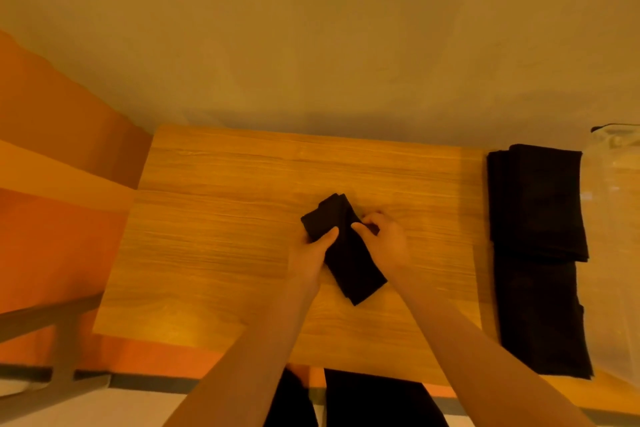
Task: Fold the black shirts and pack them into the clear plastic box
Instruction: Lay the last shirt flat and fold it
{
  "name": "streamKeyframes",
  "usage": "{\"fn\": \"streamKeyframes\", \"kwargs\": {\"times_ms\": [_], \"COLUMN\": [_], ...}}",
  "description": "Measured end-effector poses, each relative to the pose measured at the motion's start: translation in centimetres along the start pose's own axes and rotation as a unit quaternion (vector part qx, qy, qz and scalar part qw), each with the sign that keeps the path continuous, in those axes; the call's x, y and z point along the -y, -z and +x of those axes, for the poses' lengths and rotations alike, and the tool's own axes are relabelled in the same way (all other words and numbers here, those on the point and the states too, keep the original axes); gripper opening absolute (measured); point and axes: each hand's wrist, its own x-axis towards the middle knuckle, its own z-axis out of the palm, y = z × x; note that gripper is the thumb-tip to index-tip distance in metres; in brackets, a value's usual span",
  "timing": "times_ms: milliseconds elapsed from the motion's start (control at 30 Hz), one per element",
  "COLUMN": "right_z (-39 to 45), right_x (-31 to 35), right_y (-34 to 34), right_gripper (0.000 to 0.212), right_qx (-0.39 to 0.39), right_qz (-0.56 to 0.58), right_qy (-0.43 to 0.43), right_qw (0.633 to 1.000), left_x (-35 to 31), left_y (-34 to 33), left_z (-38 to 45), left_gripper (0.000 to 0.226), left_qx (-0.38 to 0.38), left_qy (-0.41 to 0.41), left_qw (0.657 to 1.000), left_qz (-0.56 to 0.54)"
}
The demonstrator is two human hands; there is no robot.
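A small folded black shirt (pixel 341 246) lies mid-desk on the light wooden desk (pixel 221 218), its long axis running diagonally from far-left to near-right. The left hand (pixel 313 258) grips its left edge; the right hand (pixel 382 241) pinches its right edge.

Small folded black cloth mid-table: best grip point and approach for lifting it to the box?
Pinch the small folded black cloth across its narrow width near the middle, from above. It lies flat as a long diagonal strip, so an end grip would probably let it unfold.
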Motion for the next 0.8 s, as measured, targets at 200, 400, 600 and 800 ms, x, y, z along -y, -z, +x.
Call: {"fn": "streamKeyframes", "kwargs": {"times_ms": [200,400,600,800], "right_z": [-1.7,-5.1,-12.1,-17.5], "right_x": [-0.7,-0.3,-2.6,-5.6], "right_y": [1.2,4.7,8.5,12.1], "right_gripper": [0.024,0.101,0.089,0.035], "right_qx": [0.066,0.205,0.119,-0.065], "right_qz": [0.292,0.514,0.565,0.556], "right_qy": [-0.102,-0.159,-0.154,-0.143], "right_qw": [0.949,0.818,0.802,0.816], "left_x": [-1.9,-3.1,-2.1,1.2], "left_y": [-0.8,-1.1,-3.6,-8.8], "left_z": [-1.1,-3.4,-6.9,-9.5], "left_gripper": [0.007,0.017,0.016,0.020], "left_qx": [0.080,0.206,0.291,0.363], "left_qy": [-0.008,0.009,0.022,0.029], "left_qw": [0.996,0.976,0.956,0.931], "left_qz": [-0.038,-0.064,-0.026,0.037]}}
